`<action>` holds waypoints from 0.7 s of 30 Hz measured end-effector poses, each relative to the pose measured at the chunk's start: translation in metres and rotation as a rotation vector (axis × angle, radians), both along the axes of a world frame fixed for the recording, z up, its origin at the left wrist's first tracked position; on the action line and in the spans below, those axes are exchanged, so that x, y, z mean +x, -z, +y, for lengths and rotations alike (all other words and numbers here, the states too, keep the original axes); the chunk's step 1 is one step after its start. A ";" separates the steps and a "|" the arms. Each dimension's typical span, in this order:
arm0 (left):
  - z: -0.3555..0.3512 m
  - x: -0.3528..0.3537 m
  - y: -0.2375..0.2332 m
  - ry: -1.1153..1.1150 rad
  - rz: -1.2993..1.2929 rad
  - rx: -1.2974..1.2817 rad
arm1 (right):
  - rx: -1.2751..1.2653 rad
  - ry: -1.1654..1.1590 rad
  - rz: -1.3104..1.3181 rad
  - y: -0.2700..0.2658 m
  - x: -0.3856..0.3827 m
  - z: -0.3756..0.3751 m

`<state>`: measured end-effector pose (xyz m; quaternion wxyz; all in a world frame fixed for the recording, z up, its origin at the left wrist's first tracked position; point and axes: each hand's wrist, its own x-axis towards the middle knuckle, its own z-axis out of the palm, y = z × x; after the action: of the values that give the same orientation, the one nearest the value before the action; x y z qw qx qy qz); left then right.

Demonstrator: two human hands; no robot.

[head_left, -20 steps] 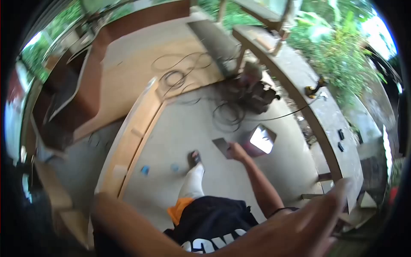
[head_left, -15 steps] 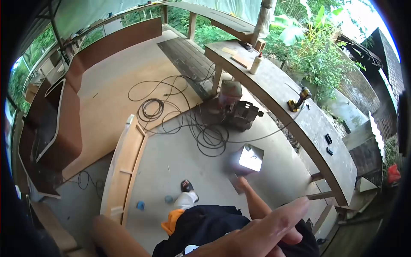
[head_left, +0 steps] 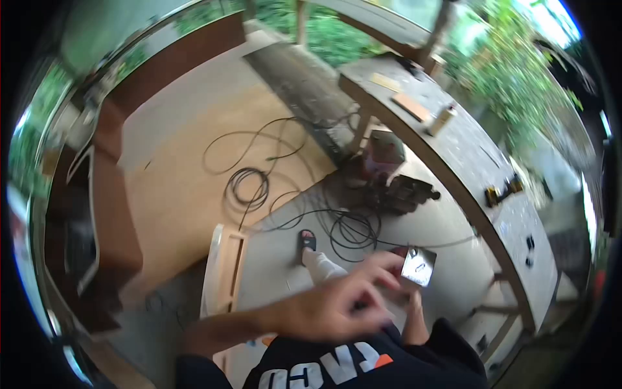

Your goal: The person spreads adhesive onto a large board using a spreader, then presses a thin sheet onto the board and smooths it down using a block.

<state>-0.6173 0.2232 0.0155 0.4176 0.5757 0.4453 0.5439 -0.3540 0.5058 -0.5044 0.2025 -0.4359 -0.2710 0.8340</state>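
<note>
My left hand (head_left: 350, 301) reaches across in front of my body, blurred by motion. Its fingers are bent and apart, with a gap between thumb and fingers. Beyond it, my right hand (head_left: 413, 299) is low beside a square metal tin (head_left: 420, 269) with a shiny top. The left hand partly covers the right one, so its fingers are hidden and I cannot tell what they hold. The tin stands on the floor, its top at the right fingertips in this view.
A workbench (head_left: 453, 155) runs along the right, bearing a cordless drill (head_left: 504, 192), a bottle (head_left: 442, 120) and a wood piece (head_left: 410, 107). Coiled cables (head_left: 355, 233) lie by a rusty machine (head_left: 405, 191). A wooden frame (head_left: 223, 272) and curved brown panels (head_left: 116, 227) are leftward.
My left hand has swung from the lower right toward the middle, its fingers now bent rather than stretched out. The view has shifted, and my right hand is still near the tin.
</note>
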 end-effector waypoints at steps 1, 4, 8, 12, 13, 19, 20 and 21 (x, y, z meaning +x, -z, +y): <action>0.009 -0.041 0.029 -0.084 -0.142 -0.273 | -0.072 0.193 0.046 -0.036 0.006 0.045; -0.025 -0.160 0.233 -0.767 -0.366 -0.617 | 0.008 0.648 0.257 -0.119 -0.037 0.048; -0.014 -0.194 0.218 -0.788 -0.507 -0.733 | 0.274 0.810 0.451 -0.249 -0.169 0.109; -0.042 -0.312 0.287 -0.706 -0.391 -0.861 | 0.306 0.855 0.602 -0.323 -0.250 0.153; -0.032 -0.335 0.302 -0.692 -0.377 -0.898 | 0.350 0.850 0.596 -0.327 -0.263 0.161; -0.008 -0.506 0.361 -0.730 -0.293 -1.090 | 0.530 0.749 0.499 -0.379 -0.397 0.173; -0.010 -0.542 0.361 -0.729 -0.267 -1.127 | 0.504 0.652 0.379 -0.370 -0.422 0.174; -0.013 -0.568 0.361 -0.725 -0.252 -1.167 | 0.481 0.549 0.253 -0.363 -0.440 0.170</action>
<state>-1.1856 0.2103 -0.3460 0.4991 0.0050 0.7770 0.3836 -0.7944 0.6754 -0.1410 0.5465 -0.3259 -0.3050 0.7086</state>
